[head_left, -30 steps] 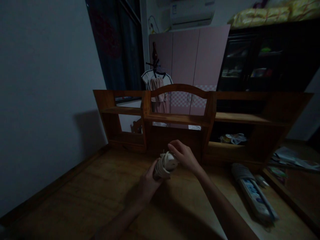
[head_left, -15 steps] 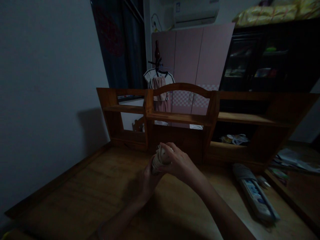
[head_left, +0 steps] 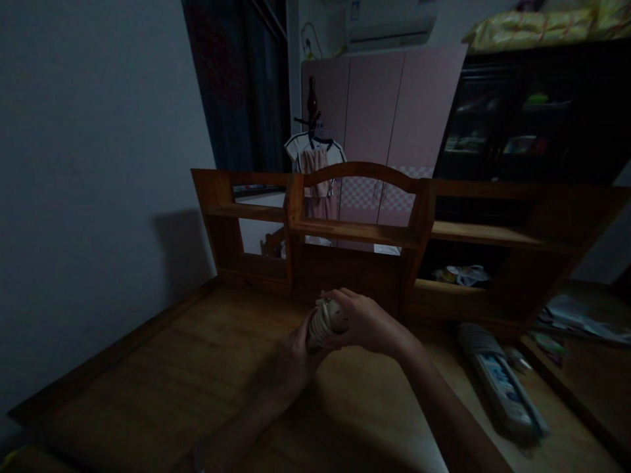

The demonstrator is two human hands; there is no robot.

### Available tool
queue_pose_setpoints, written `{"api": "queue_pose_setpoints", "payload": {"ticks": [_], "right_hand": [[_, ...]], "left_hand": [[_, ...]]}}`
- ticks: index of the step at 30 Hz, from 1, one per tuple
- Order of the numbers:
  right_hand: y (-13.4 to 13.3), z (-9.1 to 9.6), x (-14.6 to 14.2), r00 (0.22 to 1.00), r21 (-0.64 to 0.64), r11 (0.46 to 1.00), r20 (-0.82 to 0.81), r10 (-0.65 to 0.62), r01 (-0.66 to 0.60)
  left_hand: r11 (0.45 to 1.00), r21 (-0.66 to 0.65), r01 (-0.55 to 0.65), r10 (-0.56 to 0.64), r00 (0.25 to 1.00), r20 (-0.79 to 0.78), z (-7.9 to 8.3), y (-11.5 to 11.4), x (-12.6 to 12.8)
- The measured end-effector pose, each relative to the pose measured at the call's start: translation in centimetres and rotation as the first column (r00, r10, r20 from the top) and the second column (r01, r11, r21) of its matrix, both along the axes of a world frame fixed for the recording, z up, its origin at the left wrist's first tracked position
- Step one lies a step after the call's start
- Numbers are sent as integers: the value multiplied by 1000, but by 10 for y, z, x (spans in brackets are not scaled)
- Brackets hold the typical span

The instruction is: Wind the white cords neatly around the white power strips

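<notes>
In the dim room, both my hands hold a white power strip [head_left: 323,322] with its cord wound round it, a little above the wooden desk [head_left: 197,374]. My left hand [head_left: 296,358] grips its lower end from underneath. My right hand [head_left: 365,322] is closed over its top and right side, fingers curled round the wound cord. The strip points up and away from me, in front of the desk's wooden shelf unit [head_left: 355,230].
A second long power strip [head_left: 500,384] lies on the desk at the right. Small packets [head_left: 461,274] sit in the right shelf compartment, and papers [head_left: 576,315] lie at the far right. A wall [head_left: 98,164] borders the left. Pink wardrobe [head_left: 389,118] and hanging clothes [head_left: 315,174] stand behind.
My right hand has moved from the strip's tip to wrap over its top and side. The strip has turned slightly and stays in front of the shelf.
</notes>
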State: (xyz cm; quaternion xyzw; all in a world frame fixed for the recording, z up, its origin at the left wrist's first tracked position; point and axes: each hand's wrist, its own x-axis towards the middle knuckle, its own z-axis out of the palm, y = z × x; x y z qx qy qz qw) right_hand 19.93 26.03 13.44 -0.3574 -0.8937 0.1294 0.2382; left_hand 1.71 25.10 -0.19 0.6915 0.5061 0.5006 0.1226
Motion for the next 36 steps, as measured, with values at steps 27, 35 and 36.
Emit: {"api": "queue_pose_setpoints", "payload": {"ticks": [27, 35, 36], "right_hand": [[-4, -12, -13, 965, 325, 943, 219, -145, 68], [-8, -4, -13, 966, 296, 953, 224, -131, 60], [-9, -4, -13, 966, 291, 955, 223, -129, 61]], "left_hand": [[999, -16, 45, -45, 998, -45, 13, -6, 0], [996, 12, 90, -90, 996, -13, 15, -5, 3], [995, 32, 96, -96, 995, -11, 15, -5, 4]]}}
